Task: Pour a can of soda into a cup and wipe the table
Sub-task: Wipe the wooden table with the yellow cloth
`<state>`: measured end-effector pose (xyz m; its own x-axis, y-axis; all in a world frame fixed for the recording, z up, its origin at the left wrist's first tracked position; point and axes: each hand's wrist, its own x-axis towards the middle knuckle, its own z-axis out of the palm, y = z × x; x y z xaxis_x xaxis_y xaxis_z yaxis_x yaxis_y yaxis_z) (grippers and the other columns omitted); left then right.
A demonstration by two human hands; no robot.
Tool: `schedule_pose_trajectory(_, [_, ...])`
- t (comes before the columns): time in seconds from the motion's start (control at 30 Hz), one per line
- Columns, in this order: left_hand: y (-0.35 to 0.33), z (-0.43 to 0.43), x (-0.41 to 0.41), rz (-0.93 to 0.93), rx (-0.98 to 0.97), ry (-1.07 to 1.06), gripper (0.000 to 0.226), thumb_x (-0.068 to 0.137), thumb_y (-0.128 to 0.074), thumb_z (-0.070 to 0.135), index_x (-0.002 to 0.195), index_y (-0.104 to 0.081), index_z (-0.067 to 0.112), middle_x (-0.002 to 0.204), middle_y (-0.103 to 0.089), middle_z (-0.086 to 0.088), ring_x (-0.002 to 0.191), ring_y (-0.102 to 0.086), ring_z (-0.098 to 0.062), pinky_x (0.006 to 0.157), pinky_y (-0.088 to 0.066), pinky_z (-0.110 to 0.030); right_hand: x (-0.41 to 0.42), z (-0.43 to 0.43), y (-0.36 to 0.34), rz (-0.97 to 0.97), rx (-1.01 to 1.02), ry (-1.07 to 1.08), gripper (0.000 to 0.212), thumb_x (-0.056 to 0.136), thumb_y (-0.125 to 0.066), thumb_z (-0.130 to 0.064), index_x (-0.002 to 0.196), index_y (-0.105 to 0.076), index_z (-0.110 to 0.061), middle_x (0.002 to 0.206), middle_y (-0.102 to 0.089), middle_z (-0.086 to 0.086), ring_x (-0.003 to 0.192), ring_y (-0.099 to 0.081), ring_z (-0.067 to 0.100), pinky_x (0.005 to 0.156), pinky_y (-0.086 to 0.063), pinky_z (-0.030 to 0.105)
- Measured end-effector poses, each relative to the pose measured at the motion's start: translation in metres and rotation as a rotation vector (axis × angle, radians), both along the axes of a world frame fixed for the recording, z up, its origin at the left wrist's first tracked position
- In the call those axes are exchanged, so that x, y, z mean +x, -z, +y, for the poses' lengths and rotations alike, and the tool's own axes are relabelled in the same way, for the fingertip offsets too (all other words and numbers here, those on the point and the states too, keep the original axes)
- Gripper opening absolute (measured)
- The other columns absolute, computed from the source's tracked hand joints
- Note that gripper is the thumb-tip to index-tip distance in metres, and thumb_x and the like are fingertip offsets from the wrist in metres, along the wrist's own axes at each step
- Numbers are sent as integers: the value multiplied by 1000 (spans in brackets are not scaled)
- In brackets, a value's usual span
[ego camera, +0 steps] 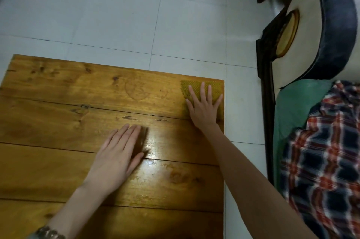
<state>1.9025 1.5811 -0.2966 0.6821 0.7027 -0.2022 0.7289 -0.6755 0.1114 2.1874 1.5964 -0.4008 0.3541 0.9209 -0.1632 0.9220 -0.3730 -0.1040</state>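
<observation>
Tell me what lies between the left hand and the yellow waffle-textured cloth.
Head view: nothing but bare planks of the brown wooden table, crossed by a dark seam. The left hand lies flat; the right hand presses the yellow waffle-textured cloth.

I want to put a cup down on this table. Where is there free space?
The far-left part of the table, left of the yellow cloth and beyond the left hand, is bare. The far-right corner is taken: the right hand presses flat on the cloth there.
</observation>
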Motion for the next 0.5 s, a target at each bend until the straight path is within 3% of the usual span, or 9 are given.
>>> schedule_pose_trajectory(0.17, [-13,-5,-10,11,7,22,63,91,-33,46,141,-37,7,138,-49,-10,133,-36,-24,114,-14,-34,-4,4,-1,75,20,37,60,97,-18,-42,143,-36,-8,148,-34,21,138,-28,40,113,-18,55])
schedule_pose_trajectory(0.3, [-27,-8,-28,45,44,7,63,91,-33,45,138,-41,5,137,-50,-12,132,-38,-26,114,-14,-35,-6,-7,-6,159,57,-7,53,102,-28,-32,146,-22,-3,155,-18,19,145,-11,31,117,0,42])
schedule_pose_trajectory(0.5, [-47,-28,-55,31,91,-38,63,92,-33,45,138,-41,3,137,-49,-14,133,-39,-28,112,-23,-41,-45,-56,-40,358,164,-102,51,102,-34,-26,146,-25,-2,155,-19,16,145,-10,25,114,5,28])
